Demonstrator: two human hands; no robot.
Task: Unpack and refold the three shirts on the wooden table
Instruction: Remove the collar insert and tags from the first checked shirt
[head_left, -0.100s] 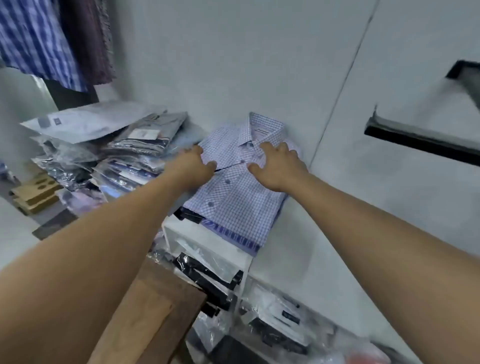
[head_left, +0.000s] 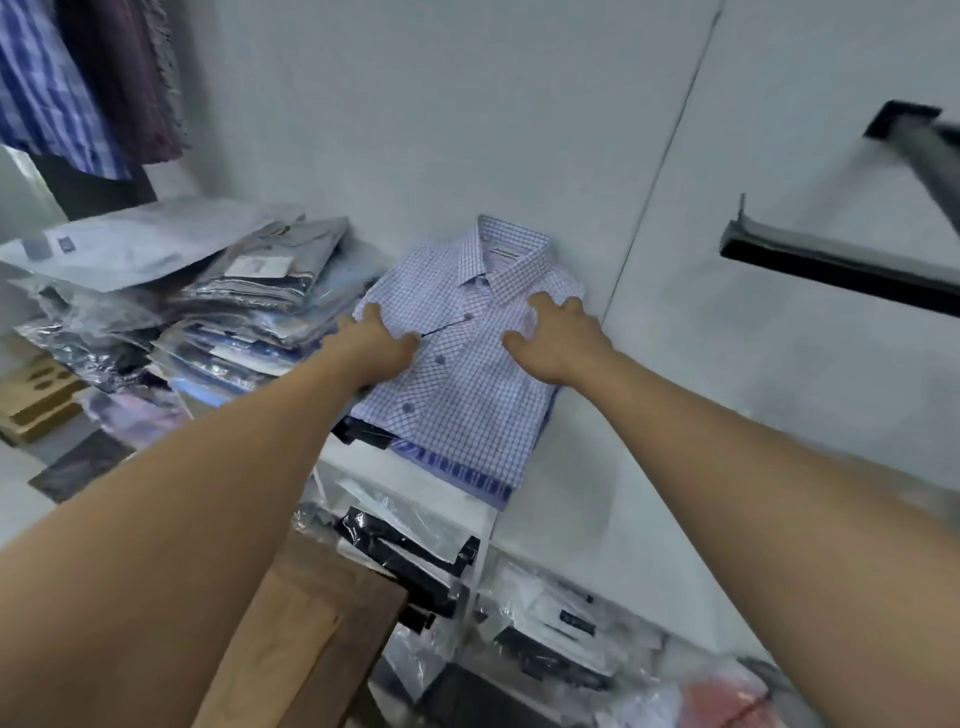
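A folded white shirt with a blue check (head_left: 467, 384) lies collar-up on a white shelf (head_left: 587, 499) against the wall. It sits on top of other folded shirts; a purple-blue hem (head_left: 457, 475) and a dark edge show beneath it. My left hand (head_left: 374, 345) rests on the shirt's left side, fingers at its edge. My right hand (head_left: 558, 338) rests on its right side with fingers spread towards the shoulder. A corner of the wooden table (head_left: 311, 623) shows below my left arm.
A pile of shirts in plastic bags (head_left: 234, 312) is stacked left of the checked shirt. More bagged garments (head_left: 545, 634) lie under the shelf. Shirts hang at the top left (head_left: 78, 88). A black wall bracket (head_left: 831, 265) juts out at the right.
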